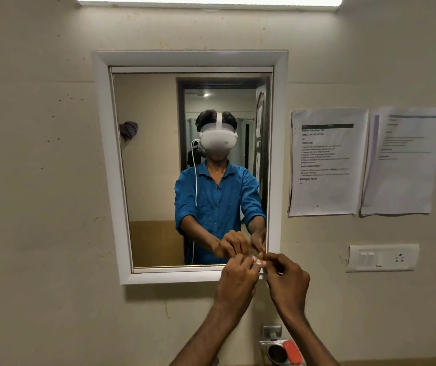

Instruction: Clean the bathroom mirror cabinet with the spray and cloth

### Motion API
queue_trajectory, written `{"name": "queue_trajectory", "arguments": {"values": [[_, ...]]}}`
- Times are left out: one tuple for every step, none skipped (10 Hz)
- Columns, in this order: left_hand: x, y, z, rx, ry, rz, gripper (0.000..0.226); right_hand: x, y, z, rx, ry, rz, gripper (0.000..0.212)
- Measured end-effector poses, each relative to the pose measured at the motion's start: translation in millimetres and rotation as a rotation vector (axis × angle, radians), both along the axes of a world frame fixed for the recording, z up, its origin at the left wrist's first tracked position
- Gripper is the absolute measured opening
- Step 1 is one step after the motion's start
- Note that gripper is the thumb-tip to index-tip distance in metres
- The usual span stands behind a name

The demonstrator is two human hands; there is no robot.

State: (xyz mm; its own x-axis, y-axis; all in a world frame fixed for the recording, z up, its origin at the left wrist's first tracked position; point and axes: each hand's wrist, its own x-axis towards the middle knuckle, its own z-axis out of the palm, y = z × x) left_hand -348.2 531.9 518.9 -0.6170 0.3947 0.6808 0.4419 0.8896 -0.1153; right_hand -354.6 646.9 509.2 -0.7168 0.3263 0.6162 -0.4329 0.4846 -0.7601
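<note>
The mirror cabinet [106, 159] hangs on the wall in a white frame, its mirror door [153, 180] closed flat. The glass reflects a person in a blue shirt wearing a white headset. My left hand [238, 278] and my right hand [288, 281] meet at the door's lower right corner. Both have their fingers curled, and the fingertips pinch the door's edge there. Something small and pale shows between the fingertips; I cannot tell what it is. No spray bottle or cloth is in view.
Two printed sheets [325, 162] are taped to the wall right of the cabinet, with a white switch plate [382, 258] below them. A metal holder [275, 350] with a red item [292, 352] sits under my hands. A lamp [209, 0] glows above.
</note>
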Motion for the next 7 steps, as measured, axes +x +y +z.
{"name": "queue_trajectory", "arguments": {"values": [[5, -11, -5, 0.057, -0.038, -0.027, 0.038, 3, -1, -11, 0.054, -0.007, -0.029, 0.018], [14, -34, -13, 0.094, -0.029, -0.068, 0.031, 8, -1, -19, 0.137, -0.025, -0.046, 0.018], [29, -65, -9, 0.194, -0.024, -0.083, 0.028, 12, 4, -15, 0.352, -0.003, -0.106, 0.013], [39, -100, 15, 0.222, 0.056, -0.064, 0.025, 12, 5, 16, 0.574, 0.010, -0.143, 0.008], [46, -126, 58, 0.210, 0.136, -0.052, 0.030, 9, -4, 64, 0.638, 0.061, -0.065, 0.016], [41, -144, 105, 0.171, 0.380, 0.079, 0.044, 11, -22, 119, 0.625, 0.166, 0.018, 0.014], [41, -152, 155, 0.139, 0.472, 0.275, 0.062, 12, -39, 167, 0.586, 0.377, 0.018, 0.016]]}}
